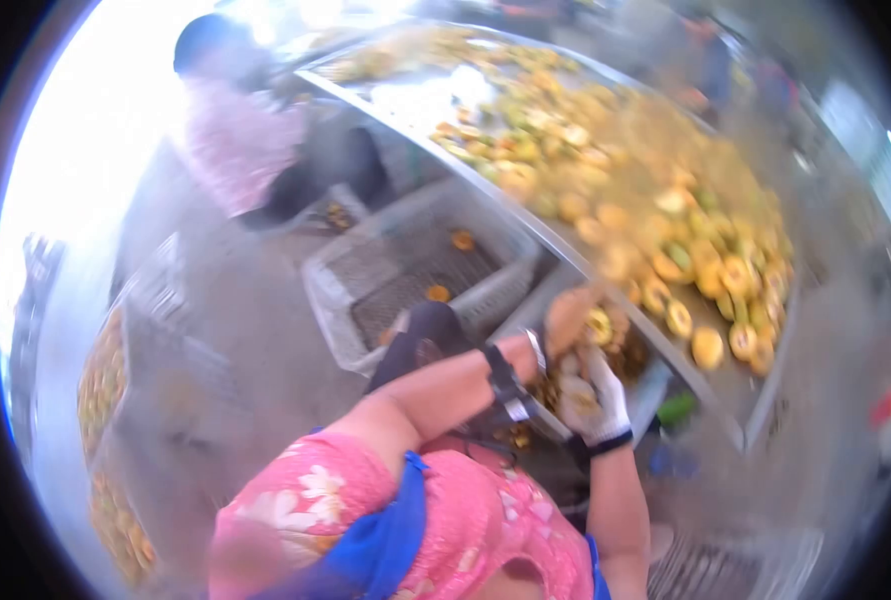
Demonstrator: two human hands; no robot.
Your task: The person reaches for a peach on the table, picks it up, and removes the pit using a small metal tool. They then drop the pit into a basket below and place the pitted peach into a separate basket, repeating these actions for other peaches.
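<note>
My left hand (570,318), with a dark watch and a light band on the wrist, is curled around a cut yellow fruit (598,326) that looks like a peach. Just below it, my right hand (590,400) wears a whitish glove with a dark cuff. Its fingers are bent in towards the left hand; what they grip is blurred. Both hands are over a bin (650,395) holding brownish-yellow scraps (625,355), beside the metal table's edge.
A raised-edge metal table (555,240) bears many fruit halves (705,260). Left of my hands stands a grey plastic crate (325,300) with a few pieces inside. A co-worker in pink (235,140) sits beyond. A green object (677,408) lies right of the bin; fruit-filled crates (105,390) stand far left.
</note>
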